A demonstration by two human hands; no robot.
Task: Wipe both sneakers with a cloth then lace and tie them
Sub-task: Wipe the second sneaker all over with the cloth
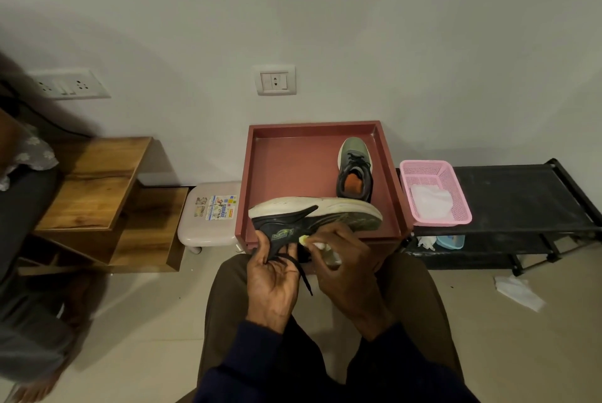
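While the person sits facing the red tray (247, 174), one sneaker (325, 217) is held on its side just over the tray's near edge, sole turned to the far wall. The left hand (273, 275) has its fingers curled round the heel end, and a loose black lace (301, 272) trails across the palm. The right hand (345, 269) bunches a white cloth (317, 244) and presses it against the shoe's side. To my eye this is the wiping stage, with lacing and tying of this shoe yet to do. The second sneaker (355, 171) stands at the tray's far right with its laces threaded. I cannot tell whether it is wiped or tied.
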